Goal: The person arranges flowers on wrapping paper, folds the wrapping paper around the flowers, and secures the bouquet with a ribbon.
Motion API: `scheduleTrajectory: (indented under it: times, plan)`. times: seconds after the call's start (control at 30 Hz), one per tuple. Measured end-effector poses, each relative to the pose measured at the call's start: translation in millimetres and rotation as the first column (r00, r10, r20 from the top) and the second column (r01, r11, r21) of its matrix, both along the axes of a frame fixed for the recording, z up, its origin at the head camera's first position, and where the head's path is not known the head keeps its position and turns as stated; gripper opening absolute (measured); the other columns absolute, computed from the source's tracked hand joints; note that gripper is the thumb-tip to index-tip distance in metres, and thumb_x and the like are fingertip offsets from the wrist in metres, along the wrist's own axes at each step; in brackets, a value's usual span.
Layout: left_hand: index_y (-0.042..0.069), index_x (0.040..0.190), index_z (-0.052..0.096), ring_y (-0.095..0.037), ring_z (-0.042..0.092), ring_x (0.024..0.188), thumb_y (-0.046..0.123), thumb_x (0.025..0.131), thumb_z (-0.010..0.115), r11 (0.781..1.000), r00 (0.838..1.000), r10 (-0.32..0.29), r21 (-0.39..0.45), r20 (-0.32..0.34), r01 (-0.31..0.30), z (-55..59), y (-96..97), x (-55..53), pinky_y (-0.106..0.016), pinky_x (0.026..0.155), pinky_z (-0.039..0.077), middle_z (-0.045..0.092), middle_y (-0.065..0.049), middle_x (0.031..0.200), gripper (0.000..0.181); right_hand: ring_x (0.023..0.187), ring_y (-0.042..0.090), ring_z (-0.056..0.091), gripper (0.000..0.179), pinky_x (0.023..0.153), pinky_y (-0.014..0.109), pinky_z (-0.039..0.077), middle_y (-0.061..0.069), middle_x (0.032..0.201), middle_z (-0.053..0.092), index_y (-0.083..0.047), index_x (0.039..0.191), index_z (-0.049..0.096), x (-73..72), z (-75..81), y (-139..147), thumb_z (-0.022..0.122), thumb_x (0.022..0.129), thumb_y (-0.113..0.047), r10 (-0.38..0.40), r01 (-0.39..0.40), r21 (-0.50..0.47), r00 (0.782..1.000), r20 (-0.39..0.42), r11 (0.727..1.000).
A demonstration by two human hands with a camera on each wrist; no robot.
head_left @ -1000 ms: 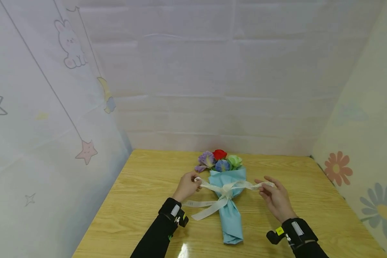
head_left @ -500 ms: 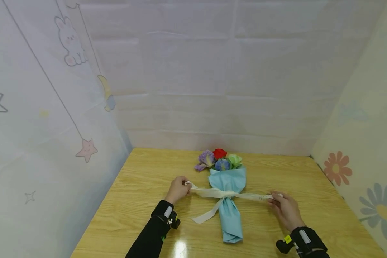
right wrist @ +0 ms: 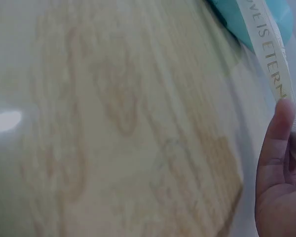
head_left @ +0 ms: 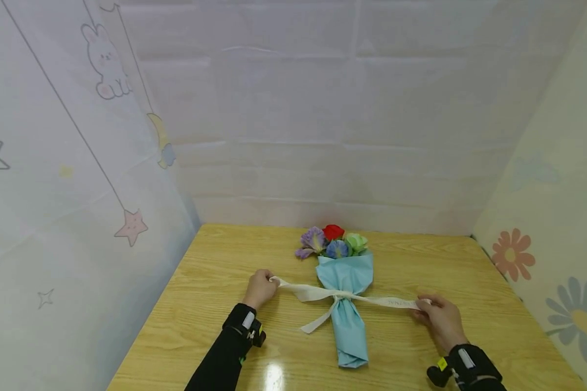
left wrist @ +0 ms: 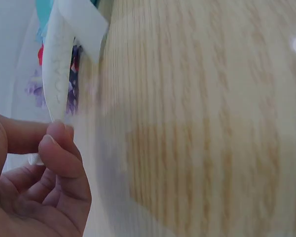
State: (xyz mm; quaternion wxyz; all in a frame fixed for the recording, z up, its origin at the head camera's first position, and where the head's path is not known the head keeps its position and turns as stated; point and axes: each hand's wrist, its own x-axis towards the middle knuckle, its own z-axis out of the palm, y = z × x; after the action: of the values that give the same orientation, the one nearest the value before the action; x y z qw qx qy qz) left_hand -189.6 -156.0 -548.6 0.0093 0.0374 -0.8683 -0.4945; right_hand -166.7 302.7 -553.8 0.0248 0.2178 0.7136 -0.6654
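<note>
A bouquet wrapped in light blue paper [head_left: 350, 331] lies on the table with its flowers [head_left: 337, 249] toward the back wall: purple, red, blue and pale green. Round its narrowed middle runs a cream ribbon [head_left: 313, 293], knotted at the front, with one tail hanging to the lower left. My left hand [head_left: 261, 289] pinches one ribbon end between thumb and fingers, left of the bouquet. On the other side my right hand [head_left: 439, 320] pinches the opposite end, where printed letters show in the right wrist view. The ribbon stretches nearly straight between both hands.
The wood-grain table [head_left: 215, 336] reaches back to a pale wall sheet [head_left: 293, 119]. Printed sheets stand at the left [head_left: 68, 244] and right [head_left: 543, 206]. Black wrist bands with small cameras sit on both wrists.
Both hands have moved apart, left hand leftward and right hand rightward and nearer. The loose bow shape at the middle has tightened into a small knot, and the ribbon has straightened.
</note>
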Motion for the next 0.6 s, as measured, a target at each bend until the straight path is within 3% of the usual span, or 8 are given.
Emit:
scheduleTrajectory:
  times: [0.13,0.23,0.43,0.6]
  plan:
    - [0.006,0.075,0.058,-0.017,0.042,0.054,0.004,0.094,0.066,0.995,0.999,0.046,-0.084,-0.022,-0.047,-6.2,-5.9,0.8,-0.031,0.054,0.034,0.046,-0.002,0.062,0.021,0.075,0.013,0.070,0.045,0.069,0.030,0.059,0.001,0.086,0.068,0.009,0.138,0.050,0.5,-6.4,7,0.066,0.098,-0.004,-0.022,0.022,-0.026,1.000,0.020,0.999]
    - [0.008,0.071,0.053,-0.017,0.038,0.052,0.003,0.094,0.064,0.996,0.999,0.042,-0.077,-0.006,-0.043,-9.0,-9.9,0.3,-0.031,0.053,0.032,0.041,-0.002,0.058,0.026,0.076,0.012,0.071,0.045,0.069,0.029,0.059,-0.001,0.084,0.069,0.007,0.138,0.050,0.8,-7.0,9,0.067,0.098,-0.006,-0.027,0.029,-0.068,0.999,0.025,0.997]
    - [0.005,0.083,0.061,-0.020,0.050,0.048,0.008,0.094,0.059,0.998,0.995,0.039,0.043,0.092,-0.043,-7.6,-14.1,-3.0,-0.031,0.048,0.041,0.056,-0.008,0.061,0.012,0.079,0.010,0.071,0.053,0.071,0.029,0.059,-0.004,0.087,0.070,0.006,0.143,0.045,-0.6,-1.0,9,0.067,0.100,-0.014,0.031,-0.029,-0.113,0.999,0.020,0.993]
    - [0.003,0.083,0.060,-0.023,0.058,0.054,0.008,0.096,0.056,0.988,0.987,0.059,0.132,0.149,-0.079,-7.8,-18.2,-2.4,-0.032,0.049,0.047,0.064,-0.013,0.072,0.014,0.081,0.008,0.069,0.058,0.075,0.027,0.059,-0.006,0.091,0.066,0.004,0.148,0.040,-0.2,-1.1,14,0.067,0.100,-0.015,0.043,-0.040,-0.139,0.999,0.014,0.989]
